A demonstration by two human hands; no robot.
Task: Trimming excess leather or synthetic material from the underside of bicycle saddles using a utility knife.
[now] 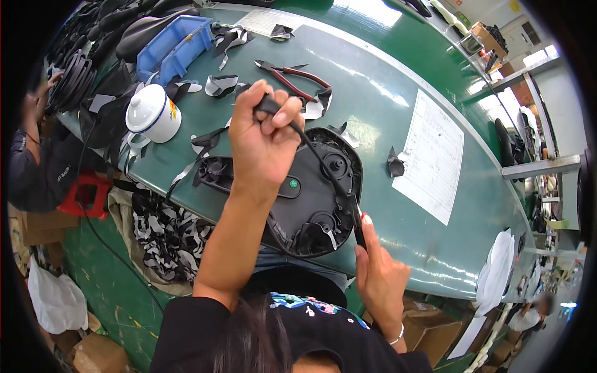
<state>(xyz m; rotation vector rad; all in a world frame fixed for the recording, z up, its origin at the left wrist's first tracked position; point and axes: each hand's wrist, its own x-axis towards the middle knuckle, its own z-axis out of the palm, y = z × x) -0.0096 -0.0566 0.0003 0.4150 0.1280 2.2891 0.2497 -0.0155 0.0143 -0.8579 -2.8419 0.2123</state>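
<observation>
A black bicycle saddle [298, 168] lies underside up at the table's near edge, with two round mounts and a green dot sticker on it. My left hand [264, 133] is raised over it, closed in a fist around a black strip of cover material [318, 156]. That strip runs taut down to the saddle's right rim. At this rim my right hand [379, 270] grips a slim knife [358, 225] with a dark handle, forefinger stretched along it. The blade's tip meets the strip close to the rim; its exact contact is too small to make out.
Red-handled pliers [292, 79], black-and-white scraps [222, 85], a printed sheet [429, 155], a white lidded mug [153, 113] and a blue bin [176, 46] are on the green table. A sack of scraps [171, 236] stands below left. Another person [37, 149] is at the far left.
</observation>
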